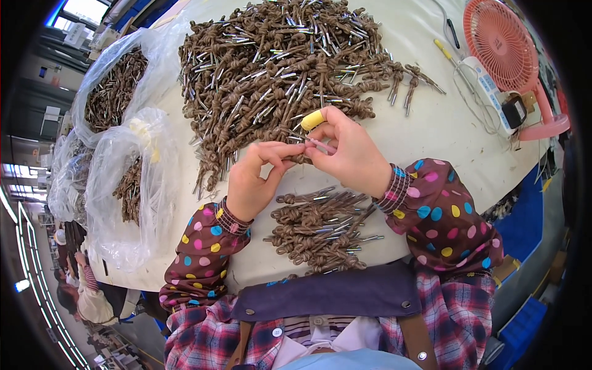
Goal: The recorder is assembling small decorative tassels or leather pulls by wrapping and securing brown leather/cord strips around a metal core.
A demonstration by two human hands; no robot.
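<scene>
My left hand (254,174) is closed in a pinch on a knotted brown lace (301,158), its fingertips meeting those of my right hand. My right hand (351,154) pinches at the same lace, and a slim pale pink piece (322,145), too small to name, shows between its thumb and fingers. Yellow tape (312,119) wraps one right fingertip. Just beyond both hands rises a large heap of knotted brown laces (265,80) with shiny metal tips. A smaller pile of bundled laces (317,231) lies between my forearms, close to my body.
Clear plastic bags (102,191) holding more brown laces stand at the left. On the right are a pink fan (501,46), a white power strip (487,92) with a black plug, and a yellow-handled tool (443,49). Another person (92,299) is at the far left.
</scene>
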